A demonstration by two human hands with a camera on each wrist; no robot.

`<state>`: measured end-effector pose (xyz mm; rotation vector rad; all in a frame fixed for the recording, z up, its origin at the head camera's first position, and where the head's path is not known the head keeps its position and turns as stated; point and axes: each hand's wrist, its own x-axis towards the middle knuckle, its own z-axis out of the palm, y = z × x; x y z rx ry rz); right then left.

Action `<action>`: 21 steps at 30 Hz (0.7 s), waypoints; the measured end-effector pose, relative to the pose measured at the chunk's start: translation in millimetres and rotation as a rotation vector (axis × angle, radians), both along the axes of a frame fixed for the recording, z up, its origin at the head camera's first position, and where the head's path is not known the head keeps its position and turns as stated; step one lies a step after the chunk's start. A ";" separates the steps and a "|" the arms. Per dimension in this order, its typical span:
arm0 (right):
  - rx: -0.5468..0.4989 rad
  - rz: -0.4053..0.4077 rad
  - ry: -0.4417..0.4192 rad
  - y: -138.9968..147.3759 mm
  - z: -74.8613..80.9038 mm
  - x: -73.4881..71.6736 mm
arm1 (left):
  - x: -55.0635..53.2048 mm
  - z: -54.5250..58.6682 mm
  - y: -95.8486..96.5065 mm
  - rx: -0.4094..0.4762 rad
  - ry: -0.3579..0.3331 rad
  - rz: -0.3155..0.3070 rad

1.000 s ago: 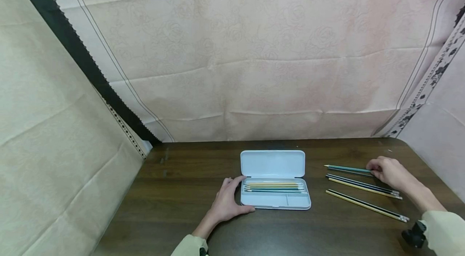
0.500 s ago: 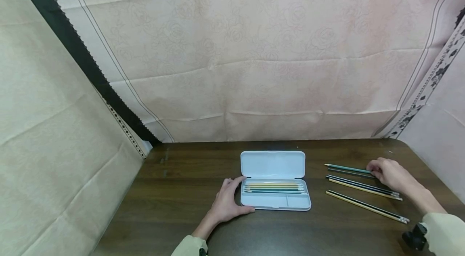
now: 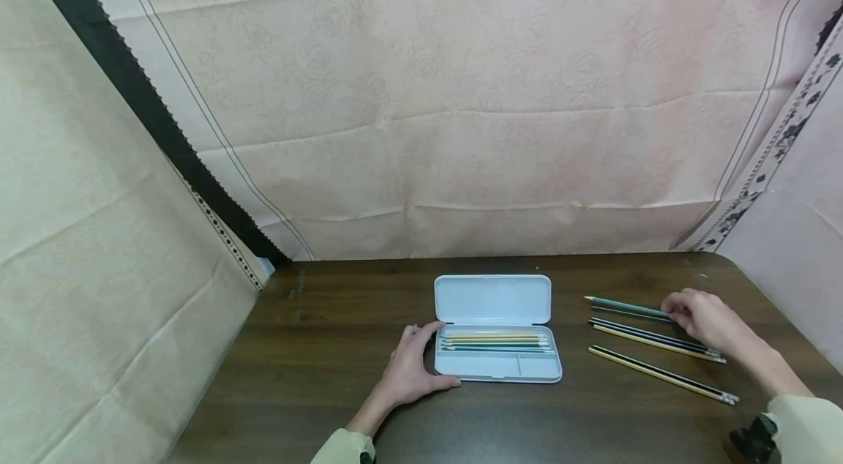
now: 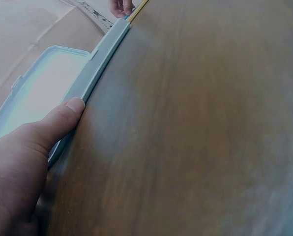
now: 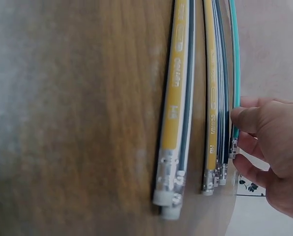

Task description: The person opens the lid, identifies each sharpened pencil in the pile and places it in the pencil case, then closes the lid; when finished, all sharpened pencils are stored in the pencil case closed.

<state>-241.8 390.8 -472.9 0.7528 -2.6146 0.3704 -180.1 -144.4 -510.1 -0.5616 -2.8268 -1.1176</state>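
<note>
An open light-blue pencil case (image 3: 541,370) lies on the table, its lid (image 3: 492,299) tipped back. Several yellow, green and teal pencils (image 3: 494,342) are inside its rear compartment. My left hand (image 3: 410,369) grips the case's left end, the thumb (image 4: 63,120) against the front wall and the fingers at the back corner. To the right, my right hand (image 3: 705,317) pinches a teal pencil (image 5: 236,59) near its eraser end, between thumb and fingers. A dark pencil (image 3: 628,314) lies just below the teal one in the head view.
Between the right hand and the table's front lie a group of dark and yellow pencils (image 3: 658,339) and a yellow-and-black pair (image 3: 661,375), erasers toward the right. A pale patterned cloth (image 3: 461,120) hangs behind the brown table (image 3: 342,317) and along both sides.
The teal pencil's tip has risen slightly away from the pencils beside it, still in the right hand's pinch. The left hand and the case keep their places.
</note>
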 end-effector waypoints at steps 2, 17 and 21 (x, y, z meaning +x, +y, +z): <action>-0.005 0.005 0.011 -1.1 0.7 1.6 | 0.0 0.0 0.1 -0.001 0.002 0.001; -0.028 0.073 0.073 -13.5 5.6 9.4 | 0.1 -1.2 -0.5 -0.001 0.009 -0.002; -0.030 0.082 0.089 -17.4 7.9 12.1 | 0.3 0.1 -0.1 0.007 -0.003 0.001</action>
